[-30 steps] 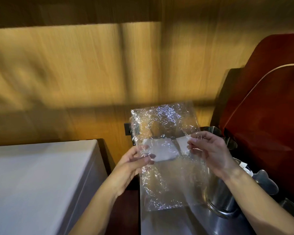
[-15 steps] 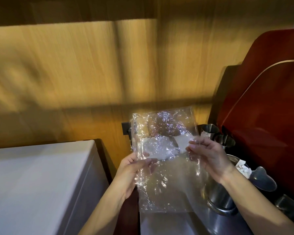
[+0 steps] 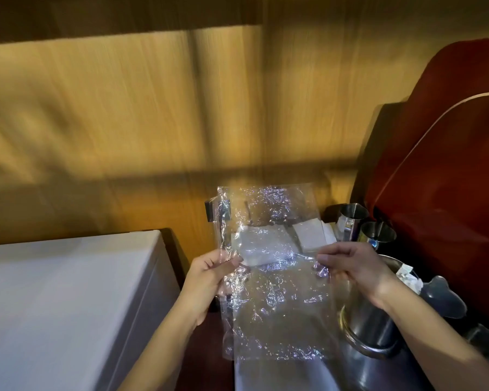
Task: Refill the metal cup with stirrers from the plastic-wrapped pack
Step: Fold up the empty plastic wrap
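Note:
I hold a crinkled clear plastic wrapper (image 3: 274,300) upright in front of me, spread flat between both hands. My left hand (image 3: 209,280) pinches its left edge and my right hand (image 3: 353,266) pinches its right edge at mid height. I see no stirrers inside the wrapper. Two small metal cups (image 3: 353,218) (image 3: 377,235) stand at the back right beside a red panel. A larger metal cup (image 3: 370,331) stands under my right wrist, partly hidden by it. White paper pieces (image 3: 311,235) show through the plastic.
A white box-like surface (image 3: 54,306) fills the lower left. A wood-grain wall (image 3: 153,122) stands behind. A curved dark red panel (image 3: 449,165) rises on the right. A metal scoop (image 3: 443,297) and white paper scraps (image 3: 408,277) lie by the large cup.
My hands have moved apart, stretching the wrapper wider and flatter. The view shifted slightly left, so the two small cups at the back right show more fully.

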`<state>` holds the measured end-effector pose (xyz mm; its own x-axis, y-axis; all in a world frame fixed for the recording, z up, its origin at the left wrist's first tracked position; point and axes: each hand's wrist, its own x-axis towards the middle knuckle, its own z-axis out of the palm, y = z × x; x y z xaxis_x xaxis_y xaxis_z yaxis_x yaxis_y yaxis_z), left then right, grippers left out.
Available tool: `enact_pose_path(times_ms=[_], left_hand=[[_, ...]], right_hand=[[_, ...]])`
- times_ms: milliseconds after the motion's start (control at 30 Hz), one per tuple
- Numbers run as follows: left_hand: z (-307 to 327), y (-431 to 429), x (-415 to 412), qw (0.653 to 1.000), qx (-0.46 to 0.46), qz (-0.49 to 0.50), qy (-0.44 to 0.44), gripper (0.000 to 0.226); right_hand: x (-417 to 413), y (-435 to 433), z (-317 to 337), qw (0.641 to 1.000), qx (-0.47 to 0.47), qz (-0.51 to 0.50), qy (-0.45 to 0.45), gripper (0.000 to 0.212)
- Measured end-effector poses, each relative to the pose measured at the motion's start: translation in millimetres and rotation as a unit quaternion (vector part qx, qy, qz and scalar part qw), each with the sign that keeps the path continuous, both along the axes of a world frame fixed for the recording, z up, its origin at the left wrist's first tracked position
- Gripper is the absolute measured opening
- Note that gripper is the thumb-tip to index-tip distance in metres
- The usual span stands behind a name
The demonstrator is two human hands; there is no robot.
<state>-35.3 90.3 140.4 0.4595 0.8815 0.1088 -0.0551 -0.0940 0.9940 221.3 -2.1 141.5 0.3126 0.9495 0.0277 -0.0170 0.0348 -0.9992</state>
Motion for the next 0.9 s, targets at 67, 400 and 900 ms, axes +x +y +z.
enact_pose_path(times_ms=[67, 400, 900], left_hand=[[0.5, 1.1, -1.5, 1.000, 0.006, 0.010, 0.017, 0.020], [5.3, -3.1, -1.8, 0.999, -0.005, 0.001, 0.032, 0.040], [3.2, -11.7, 1.1, 0.997, 0.057, -0.013, 0.045, 0.057]], right_hand=[[2.1, -0.9, 1.1, 1.000, -0.003, -0.002, -0.002, 0.010], [16.4, -3.3, -8.0, 0.998, 0.011, 0.044, 0.041, 0.016], [29.3, -12.5, -15.5, 0.996, 0.026, 0.086, 0.003, 0.008]])
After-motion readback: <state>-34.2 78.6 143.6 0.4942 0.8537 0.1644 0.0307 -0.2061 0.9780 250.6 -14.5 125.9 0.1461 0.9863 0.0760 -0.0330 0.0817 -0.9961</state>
